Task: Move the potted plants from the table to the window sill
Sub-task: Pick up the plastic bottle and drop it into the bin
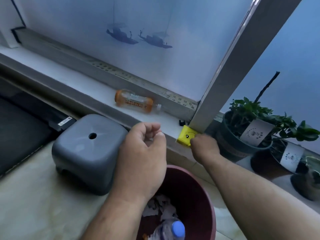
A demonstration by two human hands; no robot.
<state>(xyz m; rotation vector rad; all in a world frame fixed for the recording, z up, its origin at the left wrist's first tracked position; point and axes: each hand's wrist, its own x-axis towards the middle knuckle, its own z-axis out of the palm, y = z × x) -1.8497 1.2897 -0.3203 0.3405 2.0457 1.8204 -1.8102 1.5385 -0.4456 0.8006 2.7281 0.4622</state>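
On the window sill [83,90], at its right end past the upright window frame [242,66], two potted plants stand side by side: a dark pot with leafy green stems [242,135] nearest the frame, and a second pot [284,156] just right of it, each with a pale label card on its front. A third pot [310,181] shows partly at the right edge of the view. Further left along the sill, an orange-labelled plastic bottle [134,101] lies on its side close to the glass, where two boat silhouettes [138,38] show.

At the sill's front edge, beneath the frame, sits a small yellow block [185,135]. The right hand [204,146] is at this block with its fingers curled; it is blurred, and whether it pinches the block or merely touches it I cannot tell. The left hand [143,153] hovers in front of the sill, fingers loosely curled toward the thumb and holding nothing.

Below the arms stands a maroon bin [195,196] with crumpled paper and a blue-capped bottle [174,229] inside. Left of it, against the sill's face, is a grey plastic stool [86,151].
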